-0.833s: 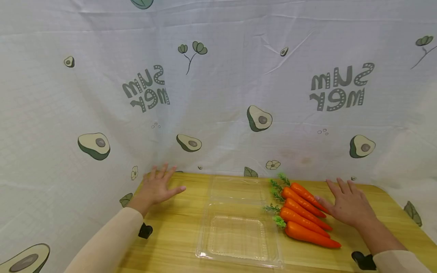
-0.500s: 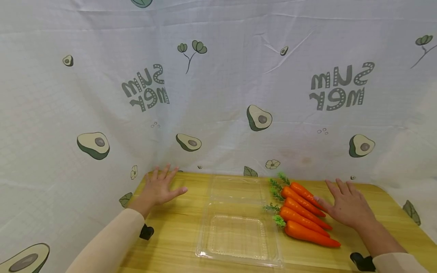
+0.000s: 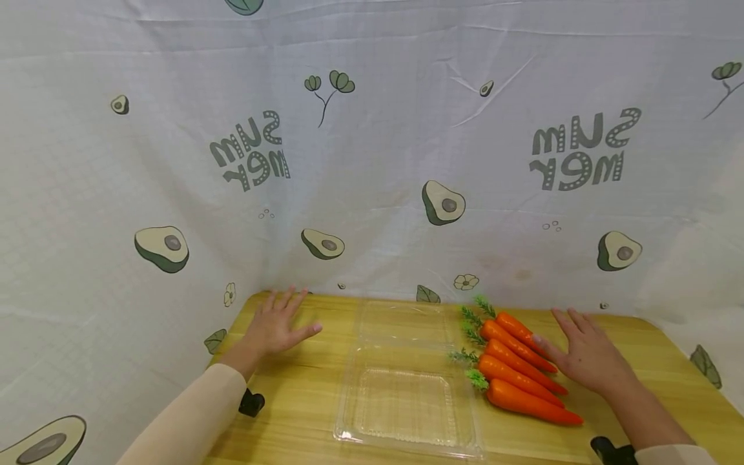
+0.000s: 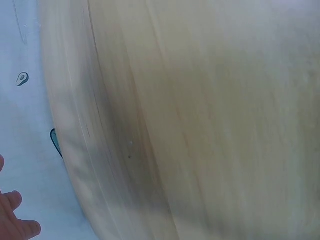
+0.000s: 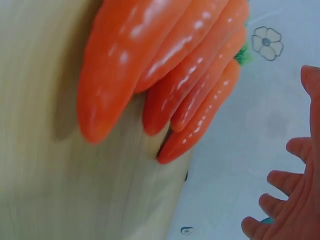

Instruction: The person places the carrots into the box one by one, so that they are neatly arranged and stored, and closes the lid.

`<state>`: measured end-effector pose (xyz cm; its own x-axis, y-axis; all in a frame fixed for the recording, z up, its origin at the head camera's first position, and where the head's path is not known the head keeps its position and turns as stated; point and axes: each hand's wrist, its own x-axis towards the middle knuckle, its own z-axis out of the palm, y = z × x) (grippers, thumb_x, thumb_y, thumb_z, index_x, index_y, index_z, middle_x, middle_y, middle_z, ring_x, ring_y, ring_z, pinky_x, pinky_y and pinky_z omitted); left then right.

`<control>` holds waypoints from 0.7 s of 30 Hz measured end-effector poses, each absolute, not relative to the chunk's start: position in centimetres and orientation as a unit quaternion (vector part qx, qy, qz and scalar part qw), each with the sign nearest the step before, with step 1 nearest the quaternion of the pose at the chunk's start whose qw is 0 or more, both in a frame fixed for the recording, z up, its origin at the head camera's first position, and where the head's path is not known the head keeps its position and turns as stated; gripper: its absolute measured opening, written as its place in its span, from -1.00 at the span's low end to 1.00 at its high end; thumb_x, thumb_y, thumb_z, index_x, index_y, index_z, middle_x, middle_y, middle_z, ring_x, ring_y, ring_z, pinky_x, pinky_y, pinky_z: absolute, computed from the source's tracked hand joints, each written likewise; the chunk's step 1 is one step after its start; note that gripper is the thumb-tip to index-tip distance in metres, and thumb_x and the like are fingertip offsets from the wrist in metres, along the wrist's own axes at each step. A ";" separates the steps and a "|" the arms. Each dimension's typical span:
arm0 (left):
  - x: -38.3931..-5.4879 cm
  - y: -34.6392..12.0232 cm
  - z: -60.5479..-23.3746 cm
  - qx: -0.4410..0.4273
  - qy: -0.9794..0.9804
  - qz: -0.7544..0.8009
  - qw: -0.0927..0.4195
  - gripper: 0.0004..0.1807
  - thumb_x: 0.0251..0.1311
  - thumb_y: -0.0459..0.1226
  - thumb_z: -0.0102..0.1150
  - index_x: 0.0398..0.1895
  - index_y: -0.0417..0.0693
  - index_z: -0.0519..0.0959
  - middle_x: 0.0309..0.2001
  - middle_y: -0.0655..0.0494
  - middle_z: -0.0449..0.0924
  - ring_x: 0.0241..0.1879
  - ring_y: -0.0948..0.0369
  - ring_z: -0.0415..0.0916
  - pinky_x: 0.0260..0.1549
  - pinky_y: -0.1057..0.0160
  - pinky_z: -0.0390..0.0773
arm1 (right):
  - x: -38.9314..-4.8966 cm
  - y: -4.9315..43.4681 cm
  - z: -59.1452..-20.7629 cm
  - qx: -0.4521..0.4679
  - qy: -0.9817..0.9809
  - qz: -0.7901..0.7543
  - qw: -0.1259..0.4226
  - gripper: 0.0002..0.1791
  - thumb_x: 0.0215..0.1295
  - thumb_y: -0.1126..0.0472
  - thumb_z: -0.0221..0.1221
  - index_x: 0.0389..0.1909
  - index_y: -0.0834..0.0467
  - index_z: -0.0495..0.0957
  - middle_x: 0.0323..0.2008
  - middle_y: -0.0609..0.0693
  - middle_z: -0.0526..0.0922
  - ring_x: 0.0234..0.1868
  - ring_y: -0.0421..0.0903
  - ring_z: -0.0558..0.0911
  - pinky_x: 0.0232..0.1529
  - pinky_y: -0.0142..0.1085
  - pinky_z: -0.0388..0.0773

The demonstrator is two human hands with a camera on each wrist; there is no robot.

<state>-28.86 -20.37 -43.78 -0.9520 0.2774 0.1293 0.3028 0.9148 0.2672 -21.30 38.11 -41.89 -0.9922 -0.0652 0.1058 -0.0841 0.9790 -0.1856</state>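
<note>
Several orange carrots (image 3: 524, 380) with short green tops lie side by side on the table, tips pointing right. Just left of them sits an open clear plastic clamshell box (image 3: 349, 413), its lid (image 3: 403, 323) folded back toward the cloth. My right hand (image 3: 593, 358) is spread by the carrots' tips, its thumb close to the farthest ones; in the right wrist view the fingers hold nothing. Over the table's far left part, my left hand (image 3: 276, 326) has its fingers apart and grips nothing. Only a few of its fingertips (image 4: 12, 200) show in the left wrist view.
A pale cloth (image 3: 372, 142) printed with avocados and lettering hangs behind and beside the wooden table (image 3: 296, 413). Black pieces show under both wrists, one at the left wrist (image 3: 252, 403) and one at the right (image 3: 610, 450).
My left hand has shifted slightly right and nearer to me. The right hand has drifted a little left, its fingers closer together. The carrots and box stay put.
</note>
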 end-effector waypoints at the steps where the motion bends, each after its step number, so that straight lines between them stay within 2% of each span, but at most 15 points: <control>1: -28.9 -20.3 -43.8 -0.150 -0.977 -0.146 0.046 0.02 0.27 0.40 -0.01 0.66 0.14 0.03 0.64 -0.16 0.01 0.55 -0.44 -0.10 0.38 -0.54 -0.01 | -21.3 38.0 -41.9 0.035 -0.993 0.104 0.049 0.02 0.48 -0.36 -0.04 0.51 0.45 0.07 0.41 0.65 0.06 0.36 0.65 0.07 0.28 0.55 0.05; 10: -28.6 -19.4 -44.0 -0.167 -0.967 -0.188 0.032 0.00 0.31 0.36 0.01 0.68 0.16 -0.04 0.58 -0.14 0.18 0.50 -0.36 0.12 0.42 -0.41 0.13 | -20.9 36.4 -41.1 0.017 -0.986 0.156 0.056 -0.03 0.49 -0.32 -0.02 0.56 0.35 0.01 0.41 0.58 0.11 0.32 0.61 0.16 0.19 0.57 0.17; 16: -28.3 -18.6 -44.1 -0.165 -0.962 -0.217 0.025 -0.01 0.33 0.36 0.00 0.68 0.20 -0.07 0.57 -0.10 0.22 0.50 -0.29 0.18 0.38 -0.39 0.22 | -20.7 35.9 -40.6 0.012 -0.982 0.183 0.042 -0.04 0.53 -0.31 -0.06 0.59 0.33 -0.03 0.43 0.58 0.10 0.34 0.62 0.15 0.19 0.57 0.15; 21: -28.0 -18.0 -44.0 -0.164 -0.953 -0.251 0.026 -0.04 0.38 0.31 -0.01 0.69 0.20 -0.11 0.54 -0.18 0.25 0.49 -0.31 0.20 0.36 -0.39 0.25 | -20.4 35.6 -40.3 0.011 -0.977 0.209 0.036 -0.05 0.54 -0.31 -0.08 0.60 0.31 -0.05 0.44 0.60 0.11 0.36 0.63 0.15 0.19 0.57 0.14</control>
